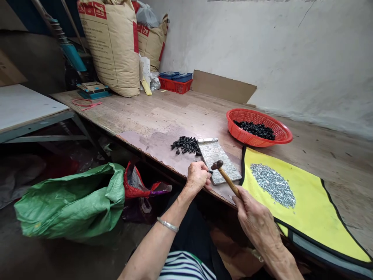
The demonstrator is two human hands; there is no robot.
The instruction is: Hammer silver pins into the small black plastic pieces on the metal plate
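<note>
My right hand (256, 217) is wrapped round the wooden handle of a small hammer (229, 179). The hammer's head is over the left part of a flat grey metal plate (220, 159). At the plate's near left edge my left hand (199, 175) pinches a small black piece (210, 171), close to the hammer head; its exact kind is too small to tell. Just left of the plate lies a pile of similar small black pieces (186, 144). To the right, a heap of small shiny silver bits (273, 185) rests on a yellow cloth with black edging (311, 206).
A red plastic basket (244, 134) holding more black pieces stands behind the yellow cloth. An open green sack (72, 202) and a red bag (135, 182) are below the table's left edge. Large paper sacks (112, 50) and a red crate (176, 84) stand at the back.
</note>
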